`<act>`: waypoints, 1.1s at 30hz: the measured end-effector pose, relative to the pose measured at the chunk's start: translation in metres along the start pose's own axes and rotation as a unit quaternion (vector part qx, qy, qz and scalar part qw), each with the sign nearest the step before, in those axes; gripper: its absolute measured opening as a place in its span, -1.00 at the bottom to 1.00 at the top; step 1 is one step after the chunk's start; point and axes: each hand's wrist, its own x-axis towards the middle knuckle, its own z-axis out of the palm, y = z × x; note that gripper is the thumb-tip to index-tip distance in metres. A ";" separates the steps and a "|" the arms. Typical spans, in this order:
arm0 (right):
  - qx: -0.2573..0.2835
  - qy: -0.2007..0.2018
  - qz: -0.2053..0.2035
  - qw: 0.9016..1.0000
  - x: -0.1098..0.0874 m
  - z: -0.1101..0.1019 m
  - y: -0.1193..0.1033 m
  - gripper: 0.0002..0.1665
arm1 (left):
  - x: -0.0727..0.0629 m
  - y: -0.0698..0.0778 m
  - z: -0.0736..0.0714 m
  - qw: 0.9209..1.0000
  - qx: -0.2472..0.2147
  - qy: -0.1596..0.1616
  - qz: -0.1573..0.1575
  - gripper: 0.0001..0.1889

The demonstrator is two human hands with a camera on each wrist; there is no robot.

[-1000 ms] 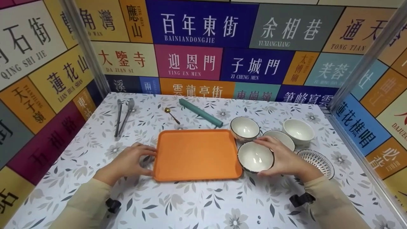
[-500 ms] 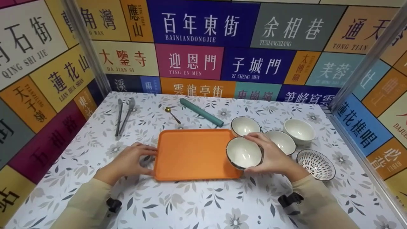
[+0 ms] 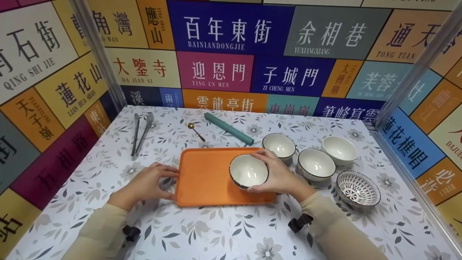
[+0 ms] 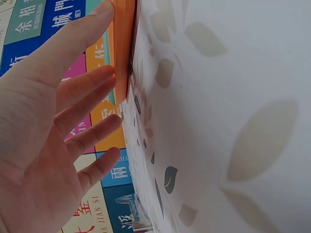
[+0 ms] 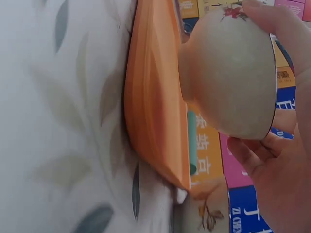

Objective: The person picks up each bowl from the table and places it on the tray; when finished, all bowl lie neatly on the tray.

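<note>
My right hand (image 3: pixel 279 173) grips a white bowl with a dark rim (image 3: pixel 249 171) over the right half of the orange tray (image 3: pixel 205 177). In the right wrist view the bowl (image 5: pixel 228 77) sits just above the tray's surface, thumb on one side and fingers on the other; a red flower marks its outside. At the tray's left edge, my left hand (image 3: pixel 148 182) touches the rim with thumb and fingertips. The left wrist view shows those fingers (image 4: pixel 92 131) spread and nearly straight, the thumb against the tray's edge (image 4: pixel 124 48).
Right of the tray stand two dark-rimmed bowls (image 3: pixel 317 164), a plain white bowl (image 3: pixel 339 150) and a patterned bowl (image 3: pixel 358 188). Behind it lie a green roll (image 3: pixel 229 129) and a small gold spoon (image 3: pixel 196 131). Metal tongs (image 3: pixel 140 133) lie at the back left. Printed panels wall the table.
My right hand has carried the bowl leftward from beside the tray's right edge to over its right half. The left hand has stayed at the tray's left edge.
</note>
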 end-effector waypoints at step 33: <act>0.061 0.015 0.042 0.997 0.128 0.099 -0.041 0.40 | 0.001 0.000 0.000 0.999 -0.038 0.004 -0.023 -0.24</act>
